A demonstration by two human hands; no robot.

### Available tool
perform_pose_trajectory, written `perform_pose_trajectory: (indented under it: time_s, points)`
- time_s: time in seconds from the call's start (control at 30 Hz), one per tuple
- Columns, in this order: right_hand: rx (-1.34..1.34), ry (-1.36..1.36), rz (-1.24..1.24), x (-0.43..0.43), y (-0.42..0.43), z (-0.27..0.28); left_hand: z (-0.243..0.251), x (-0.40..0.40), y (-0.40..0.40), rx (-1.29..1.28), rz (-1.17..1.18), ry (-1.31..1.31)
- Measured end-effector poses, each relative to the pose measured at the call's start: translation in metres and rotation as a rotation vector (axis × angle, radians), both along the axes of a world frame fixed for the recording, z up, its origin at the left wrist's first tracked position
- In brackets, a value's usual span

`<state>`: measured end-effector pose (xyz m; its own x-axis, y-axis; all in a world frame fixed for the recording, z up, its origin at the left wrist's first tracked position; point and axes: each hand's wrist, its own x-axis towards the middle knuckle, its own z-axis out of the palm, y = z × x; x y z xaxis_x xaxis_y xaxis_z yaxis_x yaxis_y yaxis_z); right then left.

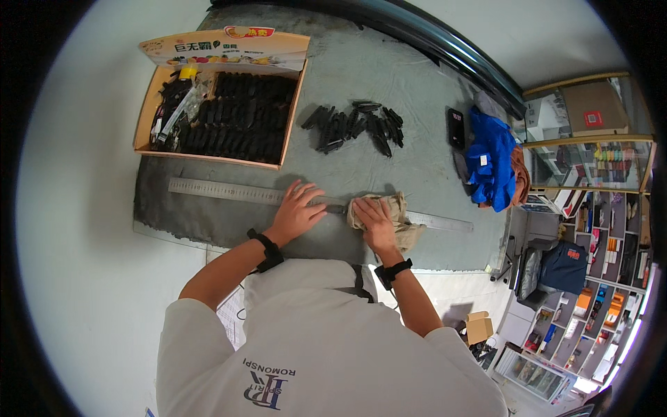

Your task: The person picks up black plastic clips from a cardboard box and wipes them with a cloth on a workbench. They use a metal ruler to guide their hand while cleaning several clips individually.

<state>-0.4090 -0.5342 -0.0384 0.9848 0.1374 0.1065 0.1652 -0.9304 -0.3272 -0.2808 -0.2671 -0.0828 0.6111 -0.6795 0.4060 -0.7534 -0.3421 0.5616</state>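
Note:
A long steel ruler (229,191) lies across the near part of the grey-green tabletop (427,172). My left hand (296,213) is palm down over the ruler's middle, its fingers apart and holding nothing. Whether that hand presses on the metal is hard to tell. Further right, my right hand (374,221) grips a bunched beige cloth (409,229) on top of the ruler. The cloth hides a stretch of it, and the ruler's right end (453,223) sticks out beyond. Beneath the hands, a dark object on the ruler between them is too small to make out.
A cardboard display box (285,130) with rows of black pieces stands back left. Loose black pieces (359,125) lie mid-table. To the right are a phone (456,129) and blue fabric (490,161). A dark glossy roll (443,41) runs along the far edge.

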Motion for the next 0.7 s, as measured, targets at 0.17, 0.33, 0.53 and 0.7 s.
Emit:
perform_pose_trajectory:
  time_s: [0.17, 0.33, 0.53, 0.7]
  points:
    - [0.076, -0.046, -0.168, 0.005, 0.017, 0.008, -0.003, -0.001, -0.001, -0.02, 0.008, 0.013]
    - [-0.084, 0.036, -0.047, -0.005, 0.024, 0.0, -0.001, 0.0, -0.001, -0.003, -0.001, -0.039]
    - [-0.05, 0.111, -0.192, -0.01, -0.002, 0.004, -0.007, -0.001, -0.001, -0.029, -0.036, -0.054]
    - [0.011, 0.02, -0.124, 0.01, 0.048, 0.018, -0.001, 0.001, -0.001, 0.037, -0.04, -0.033]
